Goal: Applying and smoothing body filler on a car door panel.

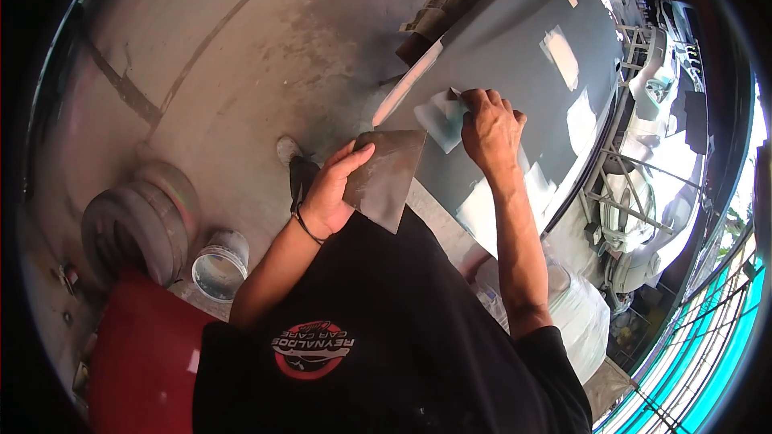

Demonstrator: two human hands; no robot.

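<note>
Concrete floor [265,56]: dusty tires [153,221] sit beside a white bucket [231,240] | Grey car panel [498,48]: several pale patches [561,58] mark its surface

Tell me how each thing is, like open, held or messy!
Left grip: closed on a flat plate.
Flat plate: held, streaked.
Right grip: curled, over the grey panel; what it holds is unclear.
Grey panel: marked with pale patches.
Bucket: open.
Tyres: touching each other.
Red panel: shiny.
</note>
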